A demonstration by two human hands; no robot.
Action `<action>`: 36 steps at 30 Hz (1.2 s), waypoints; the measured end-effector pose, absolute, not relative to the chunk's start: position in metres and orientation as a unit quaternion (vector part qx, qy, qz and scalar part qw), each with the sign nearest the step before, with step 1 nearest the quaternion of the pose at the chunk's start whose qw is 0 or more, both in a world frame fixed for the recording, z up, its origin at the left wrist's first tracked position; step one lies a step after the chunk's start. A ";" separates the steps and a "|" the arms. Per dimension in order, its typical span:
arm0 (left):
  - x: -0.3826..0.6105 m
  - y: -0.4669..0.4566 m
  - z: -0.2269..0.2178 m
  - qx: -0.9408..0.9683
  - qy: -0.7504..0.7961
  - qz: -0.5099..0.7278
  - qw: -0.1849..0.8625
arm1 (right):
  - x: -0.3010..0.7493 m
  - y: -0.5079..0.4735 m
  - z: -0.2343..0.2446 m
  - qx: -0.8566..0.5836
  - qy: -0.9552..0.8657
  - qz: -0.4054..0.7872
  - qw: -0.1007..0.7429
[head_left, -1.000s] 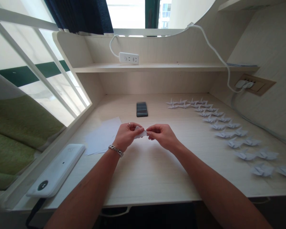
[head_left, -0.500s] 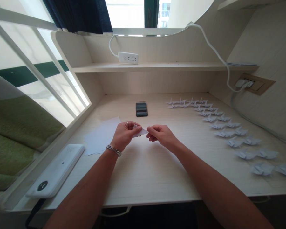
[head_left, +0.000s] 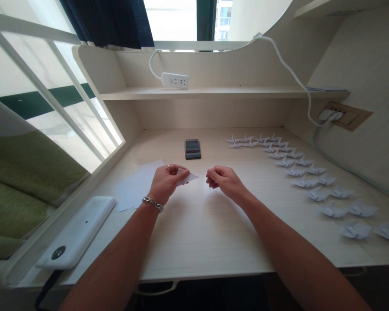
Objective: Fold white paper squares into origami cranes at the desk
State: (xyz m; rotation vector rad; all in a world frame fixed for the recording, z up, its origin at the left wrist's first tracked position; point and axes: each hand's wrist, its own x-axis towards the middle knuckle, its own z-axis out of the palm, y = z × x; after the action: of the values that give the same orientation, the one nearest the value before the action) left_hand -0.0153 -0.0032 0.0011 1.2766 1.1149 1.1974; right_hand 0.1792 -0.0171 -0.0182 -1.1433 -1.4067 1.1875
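My left hand, with a ring and a chain bracelet, pinches a small folded piece of white paper just above the desk. My right hand hovers a short gap to the right of the paper, fingers curled loosely together with nothing visible in them. A stack of flat white sheets lies to the left of my left hand. Several folded white paper cranes sit in two curving rows along the right side of the desk.
A dark phone lies at the desk's back centre. A white flat device rests on the left ledge. A white power strip sits on the shelf, its cable running to a wall socket at right.
My right hand has let go of the folded paper and moved slightly right. My left hand keeps the paper, which has shifted a little left and up.
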 end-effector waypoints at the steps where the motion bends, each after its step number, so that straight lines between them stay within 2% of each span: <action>1: -0.013 -0.005 0.002 0.538 0.464 0.488 0.507 | 0.177 -0.018 -0.018 -0.459 -0.593 0.478 0.458; 7: -0.003 -0.010 0.002 0.559 0.472 0.458 0.505 | 0.170 -0.025 -0.022 -0.477 -0.695 0.363 0.397; 10: -0.004 -0.010 0.001 0.562 0.474 0.455 0.503 | 0.172 -0.025 -0.024 -0.478 -0.711 0.345 0.384; 17: -0.005 -0.008 0.000 0.554 0.465 0.464 0.511 | 0.175 -0.018 -0.026 -0.453 -0.653 0.466 0.389; 21: -0.006 -0.008 -0.001 0.550 0.472 0.473 0.501 | 0.178 -0.017 -0.024 -0.481 -0.642 0.424 0.420; 25: -0.005 -0.008 0.000 0.557 0.471 0.465 0.502 | 0.175 -0.022 -0.022 -0.469 -0.672 0.401 0.410; 32: -0.004 -0.010 0.001 0.551 0.459 0.466 0.519 | 0.172 -0.019 -0.023 -0.437 -0.598 0.520 0.426; 36: -0.005 -0.009 0.001 0.554 0.472 0.466 0.504 | 0.173 -0.019 -0.023 -0.439 -0.612 0.497 0.432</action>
State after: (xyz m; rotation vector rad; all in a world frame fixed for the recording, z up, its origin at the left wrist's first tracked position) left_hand -0.0048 -0.0094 0.0011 1.3368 1.1388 1.1243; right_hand 0.1731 -0.0189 -0.0227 -1.0941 -1.5247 1.2382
